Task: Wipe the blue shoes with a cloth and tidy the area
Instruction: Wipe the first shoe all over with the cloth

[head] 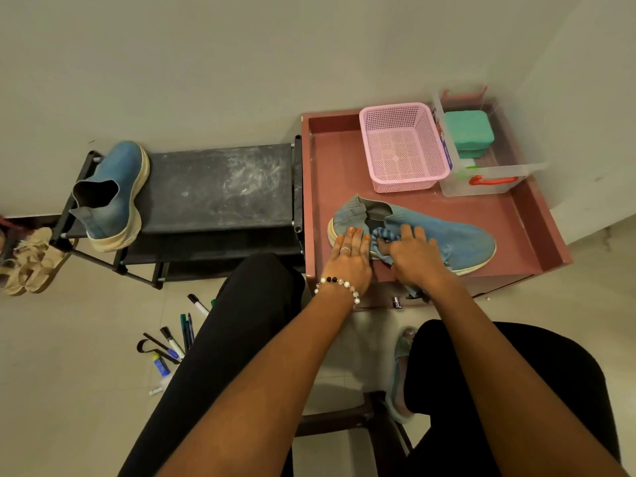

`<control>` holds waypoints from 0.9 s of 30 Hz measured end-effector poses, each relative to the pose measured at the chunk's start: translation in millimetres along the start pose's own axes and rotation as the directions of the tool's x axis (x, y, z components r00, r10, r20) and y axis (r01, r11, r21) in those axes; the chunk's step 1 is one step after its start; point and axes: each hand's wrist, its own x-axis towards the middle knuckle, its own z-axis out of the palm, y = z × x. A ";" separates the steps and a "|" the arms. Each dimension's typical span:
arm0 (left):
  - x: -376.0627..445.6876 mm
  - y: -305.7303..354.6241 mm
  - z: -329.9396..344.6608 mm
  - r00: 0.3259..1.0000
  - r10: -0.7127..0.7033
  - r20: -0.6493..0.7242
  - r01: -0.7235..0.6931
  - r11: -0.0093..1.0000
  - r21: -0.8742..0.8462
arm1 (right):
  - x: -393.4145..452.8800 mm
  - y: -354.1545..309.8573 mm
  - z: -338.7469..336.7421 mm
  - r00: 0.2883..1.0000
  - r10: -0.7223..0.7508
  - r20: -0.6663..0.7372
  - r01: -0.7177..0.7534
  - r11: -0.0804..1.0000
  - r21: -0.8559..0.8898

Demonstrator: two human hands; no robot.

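A blue shoe (pixel 457 235) with a cream sole lies on its side on the reddish cabinet top (pixel 344 160). My left hand (pixel 351 256) rests flat on the shoe's heel end, fingers straight. My right hand (pixel 416 256) presses a striped blue cloth (pixel 383 235) against the shoe's middle; the cloth's tail hangs over the cabinet's front edge. The second blue shoe (pixel 113 194) stands on the left end of the black shoe rack (pixel 220 187).
A pink basket (pixel 402 146) and a clear box (pixel 481 177) with a teal item stand at the cabinet's back. Markers and pens (pixel 172 342) lie on the floor by my left leg. Beige sandals (pixel 27 259) sit at far left.
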 end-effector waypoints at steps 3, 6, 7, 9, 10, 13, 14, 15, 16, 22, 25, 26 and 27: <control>-1.9 1.1 0.1 1.000 0.000 -0.013 0.000 1.000 0.007 | -3.0 13.9 -6.0 0.992 -0.053 0.113 0.045 0.996 0.075; -2.6 0.0 -1.1 1.000 0.005 -0.014 -0.005 1.000 -0.006 | -5.5 15.3 -7.3 0.993 -0.055 0.103 0.051 0.998 0.036; -3.0 -1.0 -1.6 1.000 0.009 -0.014 -0.009 1.000 -0.007 | -4.9 13.7 -6.0 0.996 -0.045 0.074 0.044 0.999 0.020; -3.8 -2.3 -2.5 1.000 0.014 -0.015 -0.015 1.000 -0.005 | -3.0 8.9 -2.9 1.000 -0.028 0.003 0.028 0.999 -0.019; -4.2 -2.6 -3.2 1.000 0.014 -0.013 -0.014 1.000 -0.005 | -1.8 6.1 -2.0 0.999 -0.018 -0.029 0.017 0.999 -0.036; -5.0 -1.6 -4.4 1.000 0.012 -0.008 -0.012 1.000 -0.012 | 0.9 -3.6 0.3 0.995 0.015 -0.100 -0.023 0.996 -0.084; -5.1 -1.1 -4.9 1.000 0.004 -0.009 -0.004 1.000 -0.017 | 1.2 -7.0 1.0 0.993 0.028 -0.111 -0.037 0.996 -0.086; -5.1 -1.0 -5.3 1.000 -0.001 -0.006 0.001 1.000 -0.018 | 1.6 -9.6 1.5 0.993 0.037 -0.114 -0.046 0.996 -0.078; -5.2 -0.7 -5.4 1.000 -0.003 -0.004 0.003 1.000 -0.022 | 1.8 -10.3 1.5 0.994 0.037 -0.103 -0.044 0.997 -0.064; -5.1 2.4 -3.7 0.999 -0.031 -0.005 0.031 0.998 -0.048 | -2.6 18.4 -13.7 0.986 -0.074 0.147 0.065 0.996 0.065; -5.0 1.0 -5.5 1.000 -0.026 0.007 0.026 0.999 -0.041 | -1.5 13.6 -11.3 0.992 -0.045 0.114 0.041 0.999 0.034; -5.1 0.8 -6.0 1.000 -0.026 0.009 0.027 0.999 -0.042 | -0.6 8.5 -9.2 0.997 -0.027 0.073 0.025 0.999 0.025; -5.0 0.7 -6.1 1.000 -0.025 0.009 0.025 0.999 -0.041 | 0.2 3.4 -7.6 1.000 -0.006 0.025 0.006 1.000 0.011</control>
